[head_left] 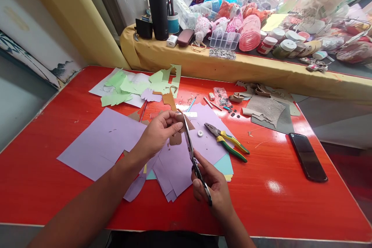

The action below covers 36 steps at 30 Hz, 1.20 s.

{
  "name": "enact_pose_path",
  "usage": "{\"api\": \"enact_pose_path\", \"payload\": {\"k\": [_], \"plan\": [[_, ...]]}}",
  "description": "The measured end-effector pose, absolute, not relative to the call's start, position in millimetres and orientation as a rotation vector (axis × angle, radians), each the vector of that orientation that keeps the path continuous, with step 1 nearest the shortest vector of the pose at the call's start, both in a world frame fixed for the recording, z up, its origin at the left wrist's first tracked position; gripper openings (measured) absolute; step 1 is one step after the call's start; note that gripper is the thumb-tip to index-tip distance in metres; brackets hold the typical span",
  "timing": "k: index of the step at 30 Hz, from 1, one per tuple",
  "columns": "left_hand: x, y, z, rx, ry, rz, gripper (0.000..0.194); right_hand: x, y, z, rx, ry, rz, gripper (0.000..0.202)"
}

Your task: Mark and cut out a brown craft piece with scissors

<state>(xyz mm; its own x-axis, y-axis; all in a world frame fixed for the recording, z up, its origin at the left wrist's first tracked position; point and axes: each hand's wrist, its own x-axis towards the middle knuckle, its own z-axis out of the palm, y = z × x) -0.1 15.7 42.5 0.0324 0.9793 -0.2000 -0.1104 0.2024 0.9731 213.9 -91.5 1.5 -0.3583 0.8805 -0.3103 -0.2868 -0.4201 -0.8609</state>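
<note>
My right hand (pixel 210 184) is wrapped round the black handles of the scissors (pixel 190 149), whose blades point up and away over the purple paper (pixel 174 170). Beside the blades, my left hand (pixel 162 128) pinches a small brown piece (pixel 187 122) between thumb and fingers; part of that piece is hidden by the fingers and the blades. Another brown piece (pixel 175 139) with rounded corners lies on the paper just below my left fingertips. A round white button-like disc (pixel 200 133) rests to the right of the scissors.
Pliers with green and yellow handles (pixel 232 143) lie right of the scissors. A black phone (pixel 308 157) is on the red table (pixel 270 209) at the right. Green paper scraps (pixel 130 85) and grey leather scraps (pixel 266 108) lie farther back, before a cluttered ledge (pixel 174 52).
</note>
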Motion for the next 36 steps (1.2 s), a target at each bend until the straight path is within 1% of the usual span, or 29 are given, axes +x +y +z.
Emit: {"api": "enact_pose_path", "payload": {"k": [10, 14, 18, 23, 28, 32, 36], "plan": [[3, 16, 36, 0.881, 1.151, 1.115, 0.033, 209, -95, 8, -1.107, -0.880, 1.851, 0.079], [3, 16, 34, 0.850, 1.146, 1.111, 0.032, 209, -95, 9, -1.132, -0.868, 1.844, 0.082], [-3, 19, 39, 0.974, 1.148, 1.040, 0.030, 214, -93, 4, -1.077, -0.909, 1.873, 0.085], [-14, 24, 43, 1.112, 1.229, 1.007, 0.032, 220, -90, 3, -1.027, -0.963, 1.874, 0.084], [-7, 16, 36, 0.978, 1.133, 0.917, 0.033, 220, -90, -2, -0.943, -0.954, 1.819, 0.082], [5, 6, 34, 0.970, 1.085, 0.933, 0.037, 222, -92, -9, -0.902, -0.968, 1.774, 0.085], [8, 5, 38, 1.001, 1.071, 0.951, 0.032, 225, -92, -3, -0.939, -0.971, 1.779, 0.084]]}}
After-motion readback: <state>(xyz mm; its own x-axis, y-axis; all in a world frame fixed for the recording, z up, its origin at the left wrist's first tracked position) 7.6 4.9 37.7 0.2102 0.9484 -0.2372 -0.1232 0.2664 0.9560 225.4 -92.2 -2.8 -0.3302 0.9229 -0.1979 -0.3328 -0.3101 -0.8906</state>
